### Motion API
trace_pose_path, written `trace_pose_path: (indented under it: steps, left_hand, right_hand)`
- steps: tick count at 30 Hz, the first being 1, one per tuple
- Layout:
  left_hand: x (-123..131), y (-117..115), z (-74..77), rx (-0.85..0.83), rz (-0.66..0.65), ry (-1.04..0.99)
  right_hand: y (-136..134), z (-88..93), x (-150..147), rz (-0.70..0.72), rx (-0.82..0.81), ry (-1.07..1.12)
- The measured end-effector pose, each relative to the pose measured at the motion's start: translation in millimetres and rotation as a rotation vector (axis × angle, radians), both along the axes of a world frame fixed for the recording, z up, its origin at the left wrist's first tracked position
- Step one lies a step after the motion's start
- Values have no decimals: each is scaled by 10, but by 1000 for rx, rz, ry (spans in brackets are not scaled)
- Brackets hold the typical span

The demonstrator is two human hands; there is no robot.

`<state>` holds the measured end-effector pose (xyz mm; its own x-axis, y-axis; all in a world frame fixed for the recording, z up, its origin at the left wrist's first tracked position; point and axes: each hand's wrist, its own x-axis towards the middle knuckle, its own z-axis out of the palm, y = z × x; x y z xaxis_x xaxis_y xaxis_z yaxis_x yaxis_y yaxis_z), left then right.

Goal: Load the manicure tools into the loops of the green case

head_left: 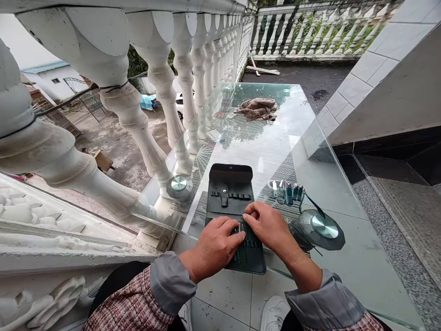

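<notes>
A black manicure case (230, 179) lies unfolded on the glass table, its upper half showing several elastic loops and a snap strap. Over the lower half, my left hand (220, 243) is closed, thumb and forefinger around a slim metal manicure tool (241, 227) at the case. My right hand (267, 223) pinches with thumb and forefinger just above, by the fold; what is in that pinch is too small to make out. Dark slim tools sit in the lower loops, partly under my left hand. To the right lie several loose manicure tools (287, 191), among them clippers and scissors.
The glass table top (330, 184) rests on supports with round metal discs (179, 183). A crumpled brown cloth (258, 109) and a small pale card (214, 135) lie farther back. White balusters (165, 87) stand along the left, a tiled slanting wall (365, 78) on the right.
</notes>
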<state>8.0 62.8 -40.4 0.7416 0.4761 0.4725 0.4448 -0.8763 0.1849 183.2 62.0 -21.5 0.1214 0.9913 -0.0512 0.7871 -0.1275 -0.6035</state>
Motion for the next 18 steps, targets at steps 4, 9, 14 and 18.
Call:
trace_pose_path:
  steps: [4, 9, 14, 18]
  left_hand:
    - [2, 1, 0, 4, 2, -1]
    - [-3, 2, -1, -29, -5, 13]
    - [-13, 5, -11, -37, -11, 6]
    - [-12, 7, -16, -23, -9, -1]
  right_hand:
    - [-18, 15, 9, 55, -15, -8]
    - [-62, 43, 45, 143, -37, -48]
    - [-86, 32, 94, 182, -10, 11]
    - [-109, 28, 117, 209, 17, 57]
